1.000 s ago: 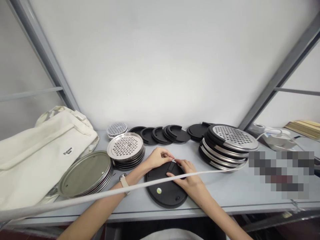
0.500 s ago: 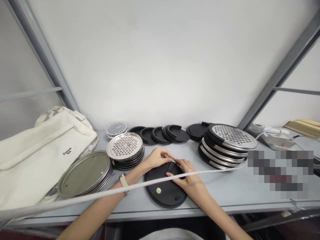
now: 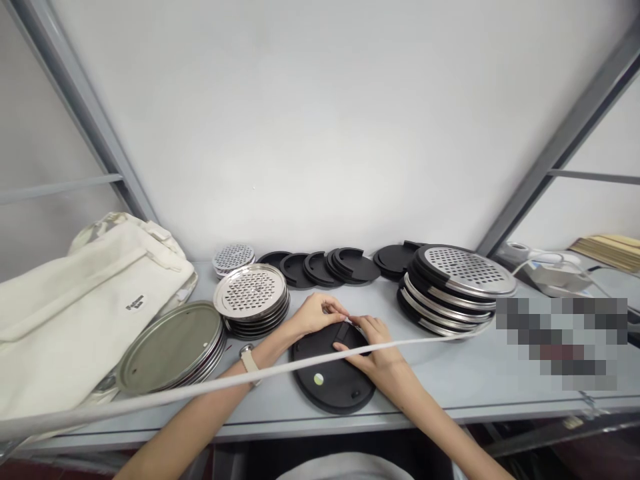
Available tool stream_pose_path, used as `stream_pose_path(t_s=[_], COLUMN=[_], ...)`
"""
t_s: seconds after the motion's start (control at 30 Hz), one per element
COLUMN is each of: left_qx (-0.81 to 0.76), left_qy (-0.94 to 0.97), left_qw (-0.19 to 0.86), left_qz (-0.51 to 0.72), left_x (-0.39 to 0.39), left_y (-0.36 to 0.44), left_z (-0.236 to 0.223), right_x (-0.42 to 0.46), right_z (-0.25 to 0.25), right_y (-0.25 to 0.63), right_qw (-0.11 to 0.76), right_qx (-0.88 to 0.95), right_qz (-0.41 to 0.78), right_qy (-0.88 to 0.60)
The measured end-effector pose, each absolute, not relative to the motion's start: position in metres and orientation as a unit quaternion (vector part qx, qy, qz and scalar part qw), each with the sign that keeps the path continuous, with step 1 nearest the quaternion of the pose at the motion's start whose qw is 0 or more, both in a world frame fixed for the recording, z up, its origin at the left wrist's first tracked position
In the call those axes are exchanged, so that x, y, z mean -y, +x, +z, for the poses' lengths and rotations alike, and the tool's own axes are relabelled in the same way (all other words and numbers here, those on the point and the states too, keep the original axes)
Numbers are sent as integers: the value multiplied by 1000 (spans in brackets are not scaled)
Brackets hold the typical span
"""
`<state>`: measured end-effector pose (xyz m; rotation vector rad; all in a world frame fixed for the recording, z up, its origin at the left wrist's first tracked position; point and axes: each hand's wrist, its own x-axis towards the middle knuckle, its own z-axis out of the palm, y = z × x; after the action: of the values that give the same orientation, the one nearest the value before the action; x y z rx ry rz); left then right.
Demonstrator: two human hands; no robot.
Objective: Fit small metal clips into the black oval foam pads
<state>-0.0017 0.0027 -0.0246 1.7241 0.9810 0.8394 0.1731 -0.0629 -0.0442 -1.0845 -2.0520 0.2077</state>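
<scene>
A black round plastic base (image 3: 327, 380) with a small white-and-green round sticker lies on the table near its front edge. My left hand (image 3: 320, 313) is at the base's far edge, its fingers pinched together there; what exactly lies between the fingertips is hidden. My right hand (image 3: 374, 343) grips the base's right rim, thumb on top by a raised rectangular part and fingers over the far edge. The fingertips of both hands nearly meet. A white cord (image 3: 285, 368) runs across the view in front of the base and both arms.
To the left are a stack of round metal grater plates (image 3: 250, 292), olive-green oval lids (image 3: 175, 350) and a cream cloth bag (image 3: 85, 313). Black discs (image 3: 300, 270) line the wall. A tall stack of black-rimmed grater plates (image 3: 465, 270) stands right, with a white device (image 3: 560, 277) beyond it.
Almost nothing differs. Both hands stay at the far edge of the black base, with only a very slight shift of the view.
</scene>
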Motion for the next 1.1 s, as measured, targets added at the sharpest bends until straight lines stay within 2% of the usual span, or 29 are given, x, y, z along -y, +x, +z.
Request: stream_pose_path(t_s=[1.1], left_qx=[-411], left_qy=[699], left_qw=[472], left_qz=[346], left_x=[-3], left_y=[-3], left_z=[-23], right_x=[60], right_z=[-52], right_y=[173], right_qw=[415], right_qx=[811], right_qz=[52], right_qy=[-409])
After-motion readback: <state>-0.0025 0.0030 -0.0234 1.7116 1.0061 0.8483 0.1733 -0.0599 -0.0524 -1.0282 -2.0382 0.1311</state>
